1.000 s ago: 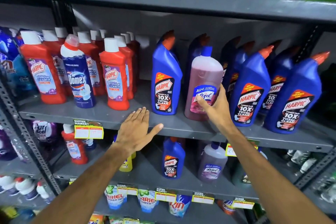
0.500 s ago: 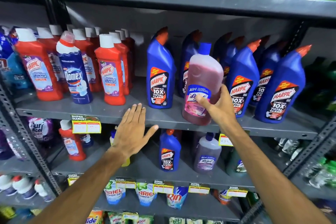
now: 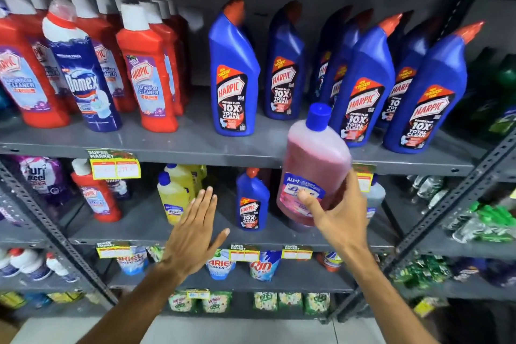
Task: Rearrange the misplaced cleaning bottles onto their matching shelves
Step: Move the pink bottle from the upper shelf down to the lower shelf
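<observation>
My right hand (image 3: 337, 215) grips a pink Lizol bottle (image 3: 315, 165) with a blue cap, held tilted in front of the upper shelf's edge (image 3: 195, 152), off the shelf. My left hand (image 3: 195, 229) is open and flat, fingers spread, in front of the lower shelf (image 3: 145, 229), holding nothing. On the upper shelf stand blue Harpic bottles (image 3: 234, 75) on the right and red Harpic bathroom cleaners (image 3: 148, 75) on the left, with one blue Domex bottle (image 3: 83, 78) among the red ones. On the lower shelf are a lone blue Harpic (image 3: 252, 201), yellow bottles (image 3: 173, 195) and a red Harpic (image 3: 95, 193).
A pale Lizol bottle (image 3: 375, 195) stands on the lower shelf behind the held one. Yellow price tags (image 3: 116, 167) hang on the shelf edges. Detergent pouches (image 3: 220, 262) fill the shelf below. A perforated steel upright (image 3: 452, 193) runs diagonally at right, with green packs (image 3: 485, 220) beyond it.
My right hand has lifted the pink bottle off the upper shelf and brought it down and toward me. My left hand has dropped from the upper shelf's edge to lower-shelf height.
</observation>
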`<state>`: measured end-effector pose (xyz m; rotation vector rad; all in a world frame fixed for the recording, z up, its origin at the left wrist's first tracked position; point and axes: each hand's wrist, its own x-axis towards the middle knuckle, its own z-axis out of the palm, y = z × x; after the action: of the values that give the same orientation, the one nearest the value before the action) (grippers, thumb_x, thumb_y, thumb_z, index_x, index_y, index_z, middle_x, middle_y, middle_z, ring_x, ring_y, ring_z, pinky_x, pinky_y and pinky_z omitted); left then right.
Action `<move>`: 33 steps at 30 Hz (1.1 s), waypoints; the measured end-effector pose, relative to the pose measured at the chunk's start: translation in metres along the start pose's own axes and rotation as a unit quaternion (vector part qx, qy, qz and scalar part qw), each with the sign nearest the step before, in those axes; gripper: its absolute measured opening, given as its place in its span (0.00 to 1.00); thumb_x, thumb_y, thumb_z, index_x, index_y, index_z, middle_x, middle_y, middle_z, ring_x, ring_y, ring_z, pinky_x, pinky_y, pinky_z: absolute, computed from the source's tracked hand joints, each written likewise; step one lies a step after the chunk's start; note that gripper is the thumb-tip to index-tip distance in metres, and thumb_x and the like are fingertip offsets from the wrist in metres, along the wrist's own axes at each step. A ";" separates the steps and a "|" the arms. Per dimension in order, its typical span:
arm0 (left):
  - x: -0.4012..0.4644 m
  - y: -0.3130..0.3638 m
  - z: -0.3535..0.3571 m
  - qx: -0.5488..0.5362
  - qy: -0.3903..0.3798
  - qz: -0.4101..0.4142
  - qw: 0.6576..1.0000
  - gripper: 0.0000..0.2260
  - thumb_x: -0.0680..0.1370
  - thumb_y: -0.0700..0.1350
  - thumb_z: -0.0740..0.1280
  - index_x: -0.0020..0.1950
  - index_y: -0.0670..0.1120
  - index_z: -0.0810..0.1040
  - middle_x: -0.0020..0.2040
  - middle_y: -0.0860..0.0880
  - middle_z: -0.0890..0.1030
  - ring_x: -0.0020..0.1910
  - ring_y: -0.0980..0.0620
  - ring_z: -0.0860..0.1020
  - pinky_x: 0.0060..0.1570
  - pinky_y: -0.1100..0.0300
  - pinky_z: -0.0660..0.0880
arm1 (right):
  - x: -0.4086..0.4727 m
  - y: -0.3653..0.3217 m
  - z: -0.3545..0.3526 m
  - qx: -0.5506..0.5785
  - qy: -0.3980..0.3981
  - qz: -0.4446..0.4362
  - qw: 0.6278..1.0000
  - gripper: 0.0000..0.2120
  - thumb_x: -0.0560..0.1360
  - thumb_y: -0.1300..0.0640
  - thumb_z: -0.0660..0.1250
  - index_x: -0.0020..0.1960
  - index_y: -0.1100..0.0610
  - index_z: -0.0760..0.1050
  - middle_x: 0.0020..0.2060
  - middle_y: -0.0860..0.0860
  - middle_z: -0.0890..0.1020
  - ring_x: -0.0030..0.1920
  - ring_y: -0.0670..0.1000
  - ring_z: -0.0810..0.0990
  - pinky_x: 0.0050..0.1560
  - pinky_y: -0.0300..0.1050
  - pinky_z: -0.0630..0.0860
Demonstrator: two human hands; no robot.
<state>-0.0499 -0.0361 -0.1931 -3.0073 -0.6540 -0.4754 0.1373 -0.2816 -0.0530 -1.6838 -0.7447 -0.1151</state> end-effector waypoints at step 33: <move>0.033 -0.032 0.205 -0.053 -0.202 -0.069 0.976 0.48 0.79 0.74 0.42 0.84 0.36 0.43 0.85 0.36 0.44 0.86 0.41 0.45 0.84 0.48 0.45 | -0.040 0.230 0.165 0.011 0.145 0.176 0.974 0.31 0.71 0.57 0.82 0.66 0.50 0.68 0.59 0.55 0.83 0.56 0.53 0.86 0.55 0.41 0.84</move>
<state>0.0249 0.0254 -0.3797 -3.2009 -0.8887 0.1128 0.1748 -0.1620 -0.3100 -1.7054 -0.2232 -0.0990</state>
